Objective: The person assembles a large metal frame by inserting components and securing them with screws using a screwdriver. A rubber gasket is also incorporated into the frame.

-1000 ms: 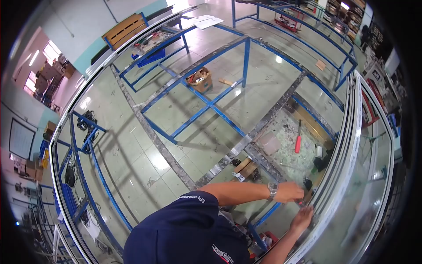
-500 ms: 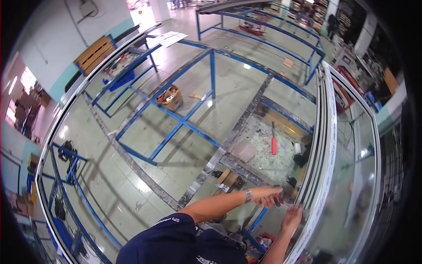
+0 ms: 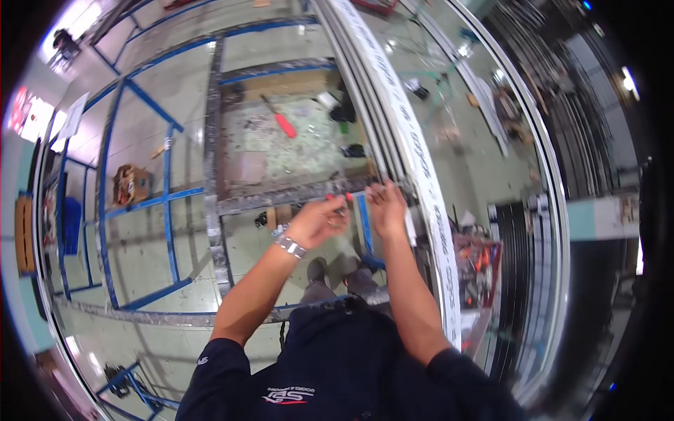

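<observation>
My left hand (image 3: 321,220), with a metal watch on the wrist, is closed around a red-and-black screwdriver (image 3: 348,197). Its shaft points right, toward my other hand. The fingers of my right hand (image 3: 387,209) are curled and pinched together beside the long grey metal profiles (image 3: 380,133); whatever they hold is too small to make out. A white strip with printed lettering (image 3: 414,151) runs along the frame just right of that hand. On the board (image 3: 263,149) ahead lies a second tool with a red handle (image 3: 285,125) and a dark shaft.
Blue steel work frames (image 3: 167,231) with worn dark top rails stand to the left. A cardboard box (image 3: 132,184) full of scraps sits on the floor among them. At right, a glass pane lies in a large frame (image 3: 544,140), and a red-sided rack (image 3: 484,266) stands below.
My head has turned right and down, so the scene has swung round and my torso and shoes show. Both hands stay near the profiles, and the screwdriver remains in my left hand.
</observation>
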{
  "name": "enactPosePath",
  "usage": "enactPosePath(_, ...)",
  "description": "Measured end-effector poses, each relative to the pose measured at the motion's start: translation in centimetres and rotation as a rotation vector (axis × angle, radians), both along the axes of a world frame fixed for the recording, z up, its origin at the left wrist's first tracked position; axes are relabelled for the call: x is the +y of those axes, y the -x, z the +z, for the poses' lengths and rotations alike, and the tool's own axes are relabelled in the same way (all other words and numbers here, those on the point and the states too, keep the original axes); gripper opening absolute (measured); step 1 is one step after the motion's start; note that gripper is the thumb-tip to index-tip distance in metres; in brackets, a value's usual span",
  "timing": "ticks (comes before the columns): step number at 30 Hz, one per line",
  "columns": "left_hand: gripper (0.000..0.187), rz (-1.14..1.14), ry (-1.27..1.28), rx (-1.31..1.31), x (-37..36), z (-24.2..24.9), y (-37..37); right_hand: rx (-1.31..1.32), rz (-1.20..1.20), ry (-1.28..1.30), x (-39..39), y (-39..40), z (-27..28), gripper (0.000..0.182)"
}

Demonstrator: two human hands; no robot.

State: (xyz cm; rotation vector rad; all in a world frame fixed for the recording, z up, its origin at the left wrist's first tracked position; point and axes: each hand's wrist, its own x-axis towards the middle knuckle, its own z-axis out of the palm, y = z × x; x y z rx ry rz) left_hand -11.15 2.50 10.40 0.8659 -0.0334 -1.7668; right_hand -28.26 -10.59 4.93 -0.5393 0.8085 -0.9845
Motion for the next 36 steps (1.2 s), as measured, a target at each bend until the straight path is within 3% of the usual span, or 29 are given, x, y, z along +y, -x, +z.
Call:
enactPosePath(6, 0.023, -0.033, 0.356, -1.441, 0.6, -0.1, 0.9, -0.024, -0.002, -0.06, 0.1, 0.0, 1.9, 0.041)
enactPosePath(7, 0.027, -0.007, 0.44, -1.456, 0.5, 0.2, 0.6, -0.024, 0.006, -0.069, 0.2, 0.0, 2.1, 0.04)
enactPosePath(10, 0.031, 0.069, 0.673, -1.949, -0.6, -1.7, -1.0, -0.034, 0.005, -0.111, 0.0, -0.1, 3.0, 0.036)
enactPosePath(14, 0.035, -0.035, 0.629, -2.01, -0.4, -1.1, -2.7, 0.014, -0.021, -0.127, -0.1, -0.6, 3.4, 0.031)
enactPosePath(16, 0.053, -0.141, 0.191, -1.397, 0.1, -0.5, -2.1, 0.042, -0.022, -0.105, -0.1, -0.5, 3.0, 0.03)
enactPosePath(19, 0.082, -0.241, -0.241, -0.498, 0.5, -1.7, -2.0, 0.051, -0.011, -0.084, 0.0, 0.0, 2.5, 0.029)
enactPosePath(22, 0.079, -0.274, -0.314, -0.289, 0.0, -1.3, -0.7, 0.042, -0.018, -0.069, 0.2, 0.3, 2.2, 0.029)
enactPosePath(26, 0.047, -0.06, -0.318, -0.02, -0.2, 0.4, 1.2, 0.05, -0.031, -0.04, -0.1, -0.1, 2.1, 0.029)
enactPosePath(29, 0.026, 0.062, -0.144, 0.201, -0.8, -3.3, 0.9, 0.021, -0.041, -0.041, 0.4, -0.2, 1.9, 0.027)
enactPosePath(32, 0.014, 0.229, -0.15, 0.062, -1.3, -1.9, 1.9, -0.01, -0.049, -0.052, 0.3, -0.3, 1.7, 0.026)
enactPosePath(36, 0.02, 0.38, 0.122, -0.295, -1.5, -2.6, 3.8, -0.027, -0.07, -0.098, 0.2, -0.5, 1.9, 0.026)
